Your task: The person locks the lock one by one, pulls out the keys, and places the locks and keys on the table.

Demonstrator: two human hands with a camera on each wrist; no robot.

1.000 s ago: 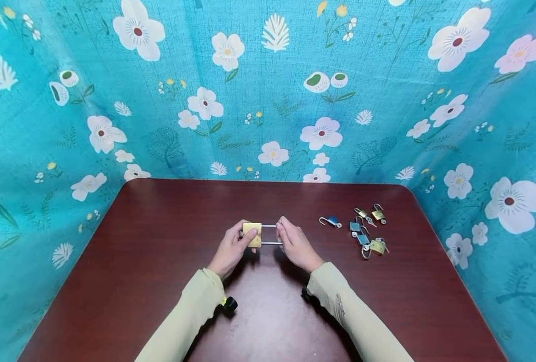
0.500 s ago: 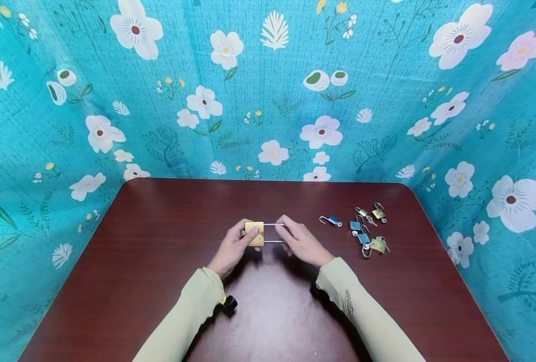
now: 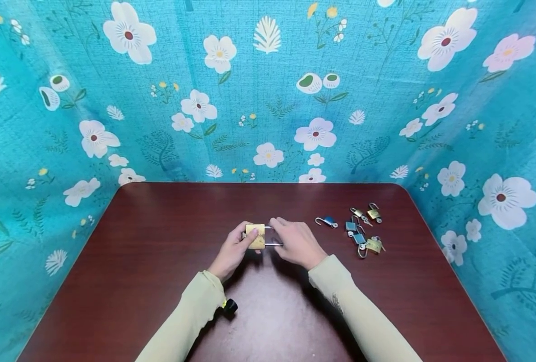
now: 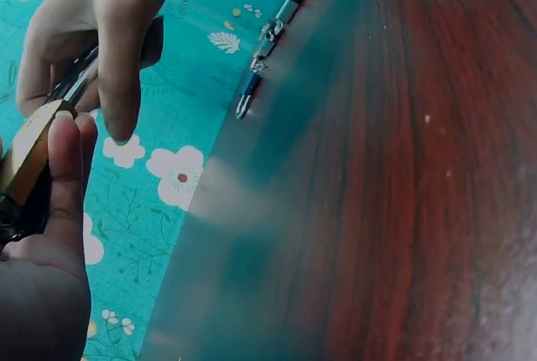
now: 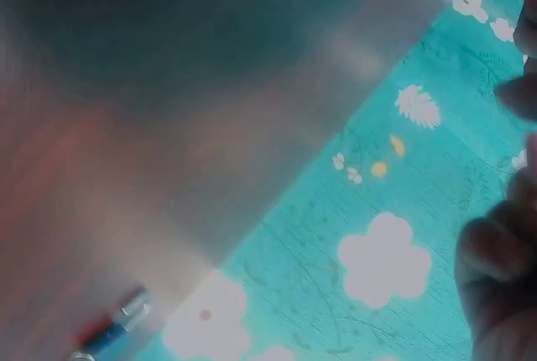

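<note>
A brass-coloured padlock [image 3: 257, 236] with a long silver shackle is held above the table, its shackle pointing right. My left hand [image 3: 232, 251] grips the padlock's body, with the thumb across its front. In the left wrist view that thumb [image 4: 65, 151] presses against the side of the brass body [image 4: 32, 147]. My right hand [image 3: 299, 243] is at the shackle's curved end and covers part of it. Seen from the left wrist, the right hand [image 4: 105, 25] has one straight finger hanging down beside the shackle and others beyond it.
Several smaller padlocks lie at the table's right: a blue one [image 3: 328, 221], grey ones [image 3: 358, 239] and brass ones [image 3: 373, 245], some with keys. The dark red table [image 3: 168, 211] ends at a floral turquoise cloth [image 3: 231, 115] behind it.
My right hand loosens from the shackle's end, shifts right, then comes back left over it with straighter fingers. My left hand keeps the padlock nearly still.
</note>
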